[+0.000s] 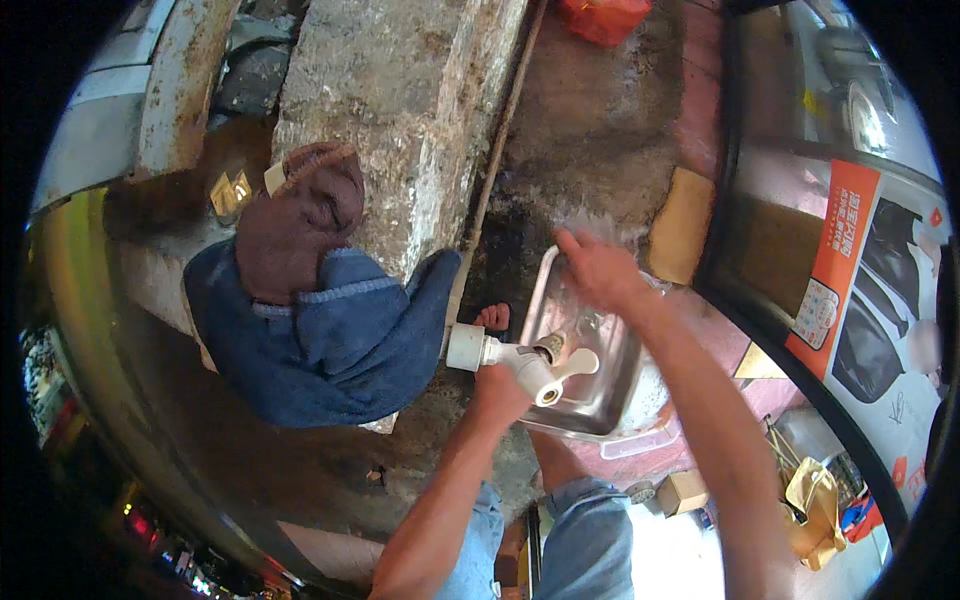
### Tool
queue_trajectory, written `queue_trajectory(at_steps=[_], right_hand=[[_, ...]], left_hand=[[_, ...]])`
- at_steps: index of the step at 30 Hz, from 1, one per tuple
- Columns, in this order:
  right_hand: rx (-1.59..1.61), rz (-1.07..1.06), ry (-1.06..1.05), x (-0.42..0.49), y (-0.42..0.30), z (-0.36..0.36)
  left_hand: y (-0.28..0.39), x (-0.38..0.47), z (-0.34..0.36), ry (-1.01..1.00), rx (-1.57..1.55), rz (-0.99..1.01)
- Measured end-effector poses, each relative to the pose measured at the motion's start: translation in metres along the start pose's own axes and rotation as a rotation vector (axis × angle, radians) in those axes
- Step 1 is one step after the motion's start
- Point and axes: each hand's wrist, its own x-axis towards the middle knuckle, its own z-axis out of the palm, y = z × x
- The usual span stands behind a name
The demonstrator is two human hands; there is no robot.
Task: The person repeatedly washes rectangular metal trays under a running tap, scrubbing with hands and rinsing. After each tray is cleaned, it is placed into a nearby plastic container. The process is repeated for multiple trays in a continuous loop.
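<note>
A rectangular stainless steel tray (pixel 628 397) is in the middle of view, below a white plastic tap (pixel 529 367) with a brass-coloured spout. My right hand (pixel 604 274) grips the far rim of this tray, and the hand is slightly blurred. Something clear, water or plastic film, shows just beyond that hand. My left hand (pixel 499 394) is at the tray's left side, partly covered by the tap; its fingers are hidden. Beneath the tray, a white container (pixel 660 386) and a clear plastic rim (pixel 641 442) show.
A dark blue cloth (pixel 352 360) and a brown cloth (pixel 277 247) hang over the stained concrete ledge (pixel 375 67) at left. A red plastic bag (pixel 604 16) is at the top. At right are a yellow-brown mat (pixel 681 225), a glass-fronted cabinet bearing a poster (pixel 862 277), and a cardboard box (pixel 682 493).
</note>
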Motion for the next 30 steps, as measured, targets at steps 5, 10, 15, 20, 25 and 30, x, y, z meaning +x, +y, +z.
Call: queue_trajectory(at_steps=[5, 10, 15, 20, 25, 30], right_hand=[[0.117, -0.09, -0.029, -0.007, 0.036, -0.004], [0.267, 0.064, -0.055, -0.018, 0.048, -0.011], [0.01, 0.08, 0.393, -0.066, 0.027, 0.014], [-0.119, 0.197, 0.387, -0.066, 0.015, 0.05], [-0.01, 0.296, 0.386, -0.07, -0.004, 0.063], [0.233, 0.257, 0.279, -0.118, -0.06, 0.058]], left_hand=[[-0.017, 0.012, -0.011, 0.139, -0.13, 0.222], [0.008, 0.035, -0.033, 0.086, -0.332, 0.099], [0.032, 0.049, -0.035, 0.205, -0.338, -0.12], [0.032, 0.062, 0.001, 0.507, -0.154, 0.062], [0.038, 0.074, 0.02, 0.617, -0.329, -0.033], [0.046, 0.079, 0.013, 0.572, -0.653, -0.098]])
